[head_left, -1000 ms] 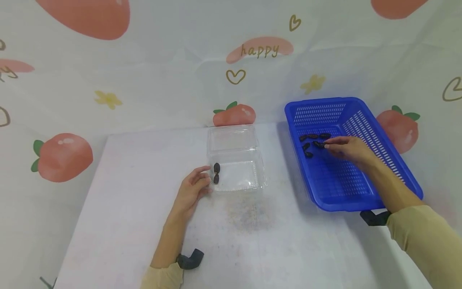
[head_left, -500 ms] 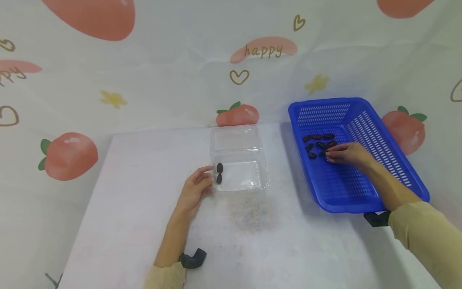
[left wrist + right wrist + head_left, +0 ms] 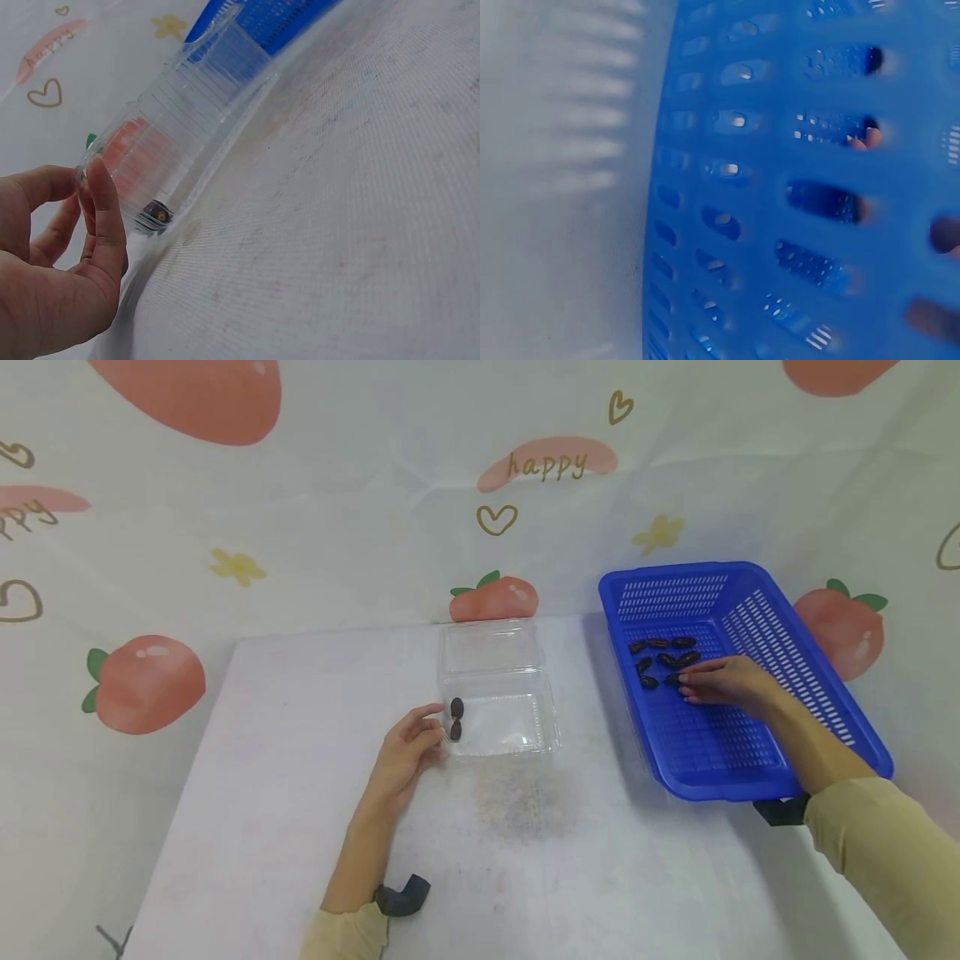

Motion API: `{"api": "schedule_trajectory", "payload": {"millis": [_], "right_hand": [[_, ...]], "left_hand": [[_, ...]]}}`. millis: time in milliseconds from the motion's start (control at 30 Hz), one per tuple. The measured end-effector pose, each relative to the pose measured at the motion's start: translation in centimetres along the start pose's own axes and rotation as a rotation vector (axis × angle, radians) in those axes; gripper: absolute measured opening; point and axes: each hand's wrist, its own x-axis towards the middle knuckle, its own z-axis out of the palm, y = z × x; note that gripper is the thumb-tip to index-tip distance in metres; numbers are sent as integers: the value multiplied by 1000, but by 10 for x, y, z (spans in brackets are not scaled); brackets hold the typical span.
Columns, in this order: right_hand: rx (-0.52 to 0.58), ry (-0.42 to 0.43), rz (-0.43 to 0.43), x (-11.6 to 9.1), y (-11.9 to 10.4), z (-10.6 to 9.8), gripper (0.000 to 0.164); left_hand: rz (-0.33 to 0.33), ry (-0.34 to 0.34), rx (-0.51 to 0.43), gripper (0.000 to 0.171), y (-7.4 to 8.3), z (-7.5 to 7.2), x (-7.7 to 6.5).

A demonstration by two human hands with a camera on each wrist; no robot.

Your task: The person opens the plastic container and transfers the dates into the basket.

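Note:
My left hand [image 3: 405, 756] pinches the left rim of a clear plastic clamshell box [image 3: 498, 727] between thumb and finger, as the left wrist view shows. Two dark dates [image 3: 457, 708] lie end to end along the box's left side; its lid [image 3: 491, 647] is folded back. Over on the right, my right hand [image 3: 727, 683] reaches into a blue plastic basket [image 3: 675, 789] and pinches a date [image 3: 672, 679] near the basket floor. Several other dates [image 3: 683, 642] lie at the basket's far left. In the right wrist view, the basket's slotted wall [image 3: 765, 187] hides most of that hand.
Both containers stand on a white-covered table [image 3: 315, 693], with a gap between them. Behind rises a white cloth backdrop [image 3: 360, 493] printed with fruit, hearts and flowers. The basket's high rim surrounds the right hand's work.
My right hand has shifted slightly toward me in the basket, from the dates' middle row to a nearer date. A date now lies bare in that middle row. My left hand stays at the box.

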Motion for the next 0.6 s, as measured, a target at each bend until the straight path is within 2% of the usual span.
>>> {"api": "schedule_trajectory", "payload": {"millis": [200,333,600], "right_hand": [[20,34,7,-1,-7,-5,45],[15,35,-3,-4,-12,-7,51],[-6,64,-102,-20,-24,3,53]], "left_hand": [[2,0,1,44,0,0,0],[1,7,-5,44,-2,0,1],[15,-1,-4,44,-2,0,1]]}}
